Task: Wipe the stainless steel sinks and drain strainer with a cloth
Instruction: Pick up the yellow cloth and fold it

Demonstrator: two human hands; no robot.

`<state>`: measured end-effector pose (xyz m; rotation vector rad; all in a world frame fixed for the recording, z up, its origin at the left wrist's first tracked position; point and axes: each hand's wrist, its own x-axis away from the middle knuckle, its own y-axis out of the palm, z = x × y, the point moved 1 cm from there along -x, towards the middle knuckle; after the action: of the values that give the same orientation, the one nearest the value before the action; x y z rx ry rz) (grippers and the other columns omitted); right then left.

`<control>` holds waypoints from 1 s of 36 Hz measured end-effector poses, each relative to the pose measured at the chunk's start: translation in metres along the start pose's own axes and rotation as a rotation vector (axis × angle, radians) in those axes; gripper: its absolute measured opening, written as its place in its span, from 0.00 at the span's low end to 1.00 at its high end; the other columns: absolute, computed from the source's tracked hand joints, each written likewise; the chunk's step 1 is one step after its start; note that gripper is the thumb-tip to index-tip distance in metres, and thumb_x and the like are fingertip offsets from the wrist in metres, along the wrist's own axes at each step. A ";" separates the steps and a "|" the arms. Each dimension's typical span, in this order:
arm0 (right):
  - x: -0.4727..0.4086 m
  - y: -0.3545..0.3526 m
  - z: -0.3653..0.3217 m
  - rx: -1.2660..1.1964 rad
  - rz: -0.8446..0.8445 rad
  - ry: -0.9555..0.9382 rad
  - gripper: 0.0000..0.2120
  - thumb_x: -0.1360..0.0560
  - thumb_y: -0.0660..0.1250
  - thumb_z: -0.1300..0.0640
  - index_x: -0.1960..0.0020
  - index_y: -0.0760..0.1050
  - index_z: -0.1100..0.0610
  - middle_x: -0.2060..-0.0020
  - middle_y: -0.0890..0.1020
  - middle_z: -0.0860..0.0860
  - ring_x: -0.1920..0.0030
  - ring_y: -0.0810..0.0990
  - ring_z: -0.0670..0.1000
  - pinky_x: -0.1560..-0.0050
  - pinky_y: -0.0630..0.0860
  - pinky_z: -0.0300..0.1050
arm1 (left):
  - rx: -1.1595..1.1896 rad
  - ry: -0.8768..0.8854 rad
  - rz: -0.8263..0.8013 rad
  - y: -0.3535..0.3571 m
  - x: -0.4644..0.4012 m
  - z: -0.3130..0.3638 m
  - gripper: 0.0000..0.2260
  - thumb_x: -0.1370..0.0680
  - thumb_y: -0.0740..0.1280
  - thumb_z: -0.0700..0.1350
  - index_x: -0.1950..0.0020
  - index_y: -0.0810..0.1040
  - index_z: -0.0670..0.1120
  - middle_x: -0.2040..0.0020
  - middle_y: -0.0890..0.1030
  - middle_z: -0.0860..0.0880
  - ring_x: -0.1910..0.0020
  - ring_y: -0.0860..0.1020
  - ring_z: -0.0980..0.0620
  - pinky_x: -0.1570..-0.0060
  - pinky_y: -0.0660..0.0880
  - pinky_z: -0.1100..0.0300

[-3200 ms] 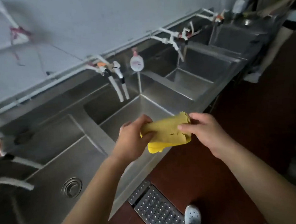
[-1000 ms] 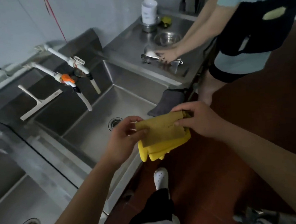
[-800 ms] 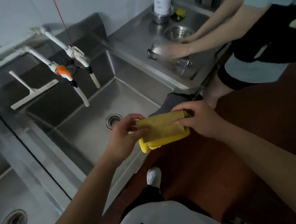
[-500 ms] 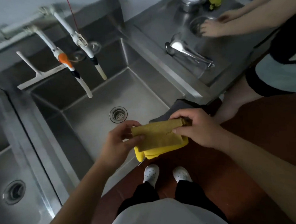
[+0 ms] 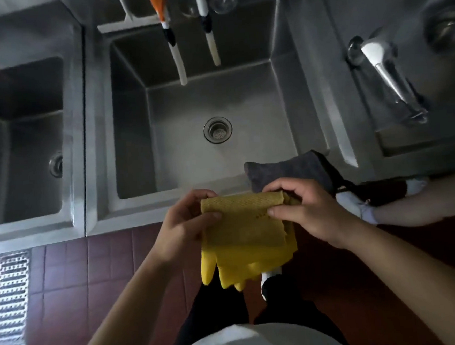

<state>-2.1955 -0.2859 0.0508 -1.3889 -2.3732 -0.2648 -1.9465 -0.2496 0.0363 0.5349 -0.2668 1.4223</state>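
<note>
A folded yellow cloth [image 5: 242, 222] hangs in the air just in front of the sink's front rim, with yellow rubber glove fingers [image 5: 228, 276] dangling below it. My left hand [image 5: 187, 226] pinches its left edge and my right hand [image 5: 304, 207] pinches its right edge. Straight ahead lies a stainless steel sink [image 5: 181, 148] with a round drain strainer [image 5: 217, 130] in the middle of its floor. A second sink [image 5: 25, 148] with its own drain [image 5: 56, 165] is to the left.
Two white faucet hoses [image 5: 178, 60] hang over the middle sink's back. A dark grey cloth [image 5: 288, 172] drapes over the front rim at the right. A ladle [image 5: 386, 72] rests on the right counter. Another person's leg [image 5: 417, 207] stands at right. A floor grate [image 5: 10, 303] lies at left.
The view has tilted down and swung so the middle sink is straight ahead. Both hands keep holding the yellow cloth at its edges. The other person's arms have left the frame.
</note>
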 end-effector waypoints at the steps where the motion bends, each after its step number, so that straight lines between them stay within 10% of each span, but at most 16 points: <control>1: -0.009 -0.001 0.000 -0.001 -0.009 0.018 0.11 0.27 0.73 0.64 0.49 0.82 0.50 0.60 0.83 0.48 0.58 0.82 0.44 0.59 0.76 0.32 | 0.016 -0.023 0.024 -0.003 -0.003 0.001 0.09 0.28 0.71 0.38 0.49 0.80 0.46 0.62 0.76 0.49 0.65 0.75 0.55 0.69 0.71 0.64; 6: -0.092 -0.001 0.008 0.343 0.053 0.032 0.04 0.25 0.70 0.60 0.51 0.81 0.53 0.61 0.82 0.51 0.59 0.80 0.49 0.58 0.77 0.45 | -0.221 -0.136 0.231 -0.029 -0.057 0.004 0.12 0.28 0.73 0.48 0.45 0.81 0.53 0.47 0.81 0.48 0.49 0.81 0.46 0.52 0.82 0.42; 11: -0.165 0.016 0.033 0.727 -0.042 0.221 0.12 0.24 0.65 0.55 0.41 0.77 0.49 0.44 0.80 0.52 0.42 0.76 0.57 0.37 0.71 0.57 | -0.670 -0.243 0.334 -0.048 -0.119 -0.014 0.13 0.23 0.70 0.44 0.39 0.79 0.49 0.51 0.80 0.49 0.54 0.80 0.48 0.56 0.79 0.54; 20: -0.162 0.002 0.058 0.541 -0.064 0.184 0.17 0.23 0.68 0.49 0.35 0.75 0.46 0.43 0.80 0.45 0.42 0.77 0.50 0.36 0.73 0.57 | -0.896 -0.258 0.057 -0.077 -0.127 -0.011 0.17 0.22 0.69 0.51 0.33 0.75 0.55 0.43 0.78 0.52 0.48 0.79 0.52 0.51 0.76 0.60; 23: -0.152 0.005 0.064 0.640 0.000 0.101 0.25 0.23 0.68 0.46 0.27 0.69 0.46 0.37 0.78 0.50 0.36 0.75 0.54 0.33 0.69 0.60 | -0.856 -0.197 0.028 -0.071 -0.123 -0.010 0.24 0.22 0.70 0.49 0.27 0.69 0.56 0.35 0.72 0.49 0.36 0.72 0.46 0.39 0.75 0.45; 31: -0.127 0.022 0.064 0.746 -0.012 -0.022 0.35 0.28 0.60 0.35 0.23 0.60 0.44 0.21 0.57 0.50 0.22 0.55 0.53 0.24 0.48 0.59 | -1.460 0.116 -0.098 -0.047 -0.105 -0.014 0.31 0.21 0.59 0.62 0.20 0.55 0.58 0.19 0.54 0.51 0.20 0.50 0.47 0.23 0.42 0.40; 36: -0.116 0.029 0.080 0.907 -0.022 -0.089 0.34 0.24 0.61 0.38 0.21 0.57 0.47 0.20 0.54 0.50 0.21 0.51 0.51 0.23 0.45 0.57 | -1.549 0.151 -0.147 -0.040 -0.098 -0.033 0.31 0.20 0.54 0.62 0.19 0.53 0.53 0.18 0.52 0.49 0.19 0.48 0.46 0.22 0.41 0.42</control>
<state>-2.1365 -0.3365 -0.0706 -0.9229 -2.1055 0.7879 -1.9260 -0.3202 -0.0468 -0.8034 -1.0348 0.7514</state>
